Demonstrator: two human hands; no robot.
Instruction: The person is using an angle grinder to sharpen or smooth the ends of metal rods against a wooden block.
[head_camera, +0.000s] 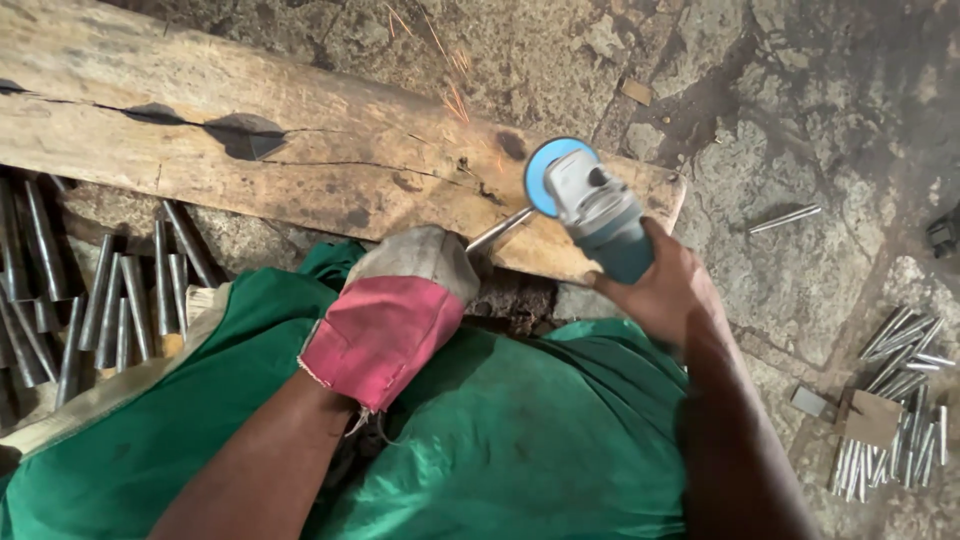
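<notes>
While sparks fly off the blue disc, right hand (665, 285) wrapped tight around the angle grinder (590, 205), gloved left hand (400, 305) curled closed on a thin metal rod (500, 232), rod tip touching the disc above the cracked wooden plank (250, 130), loose rods (895, 400) on the stone floor.

I'm looking down at a cracked stone floor (790, 150); a split wooden plank (300, 150) is lying across it, dark metal rods (100, 300) are piling at the left, shiny rods (900, 400) are scattering right, one stray rod (785, 218) is sitting apart.
</notes>
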